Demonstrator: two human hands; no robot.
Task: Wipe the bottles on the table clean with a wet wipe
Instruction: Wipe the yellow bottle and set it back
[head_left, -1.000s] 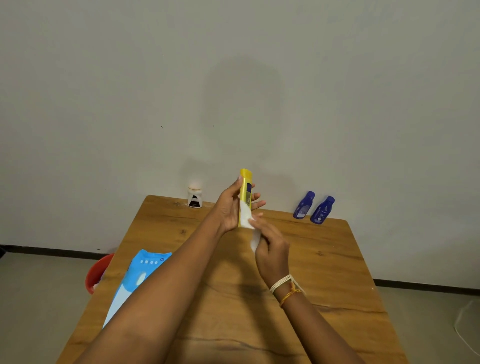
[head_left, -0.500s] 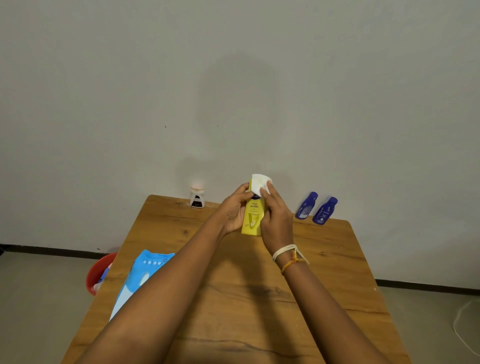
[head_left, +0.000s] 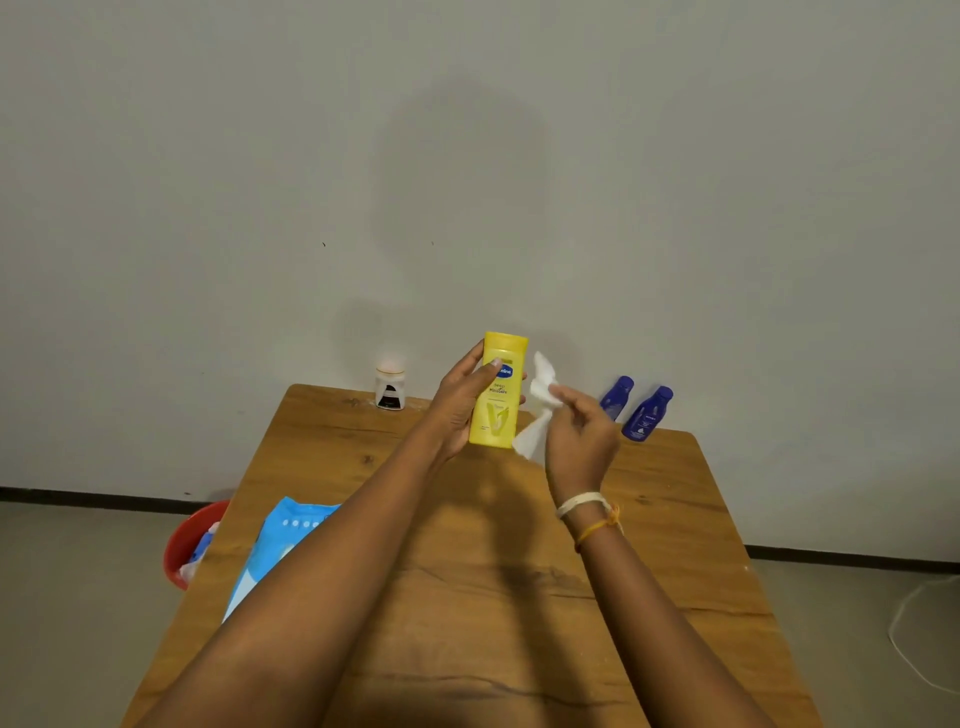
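My left hand (head_left: 457, 405) holds a yellow lotion bottle (head_left: 498, 400) upright above the far middle of the wooden table (head_left: 467, 597), label facing me. Just right of the bottle, my right hand (head_left: 582, 436) pinches a white wet wipe (head_left: 537, 408), which hangs loose and clear of the bottle. Two small blue bottles (head_left: 615, 397) (head_left: 647, 414) stand tilted at the table's far right edge. A small white jar with a dark label (head_left: 390, 387) stands at the far left edge.
A blue wet-wipe pack (head_left: 280, 545) lies at the table's left edge, partly under my left forearm. A red bin (head_left: 189, 540) sits on the floor left of the table. A grey wall rises right behind the table. A white cable (head_left: 914, 639) lies on the floor at right.
The right hand has pulled the wipe off the top of the yellow bottle and moved it to the right. The left hand has turned the bottle so its label faces me.
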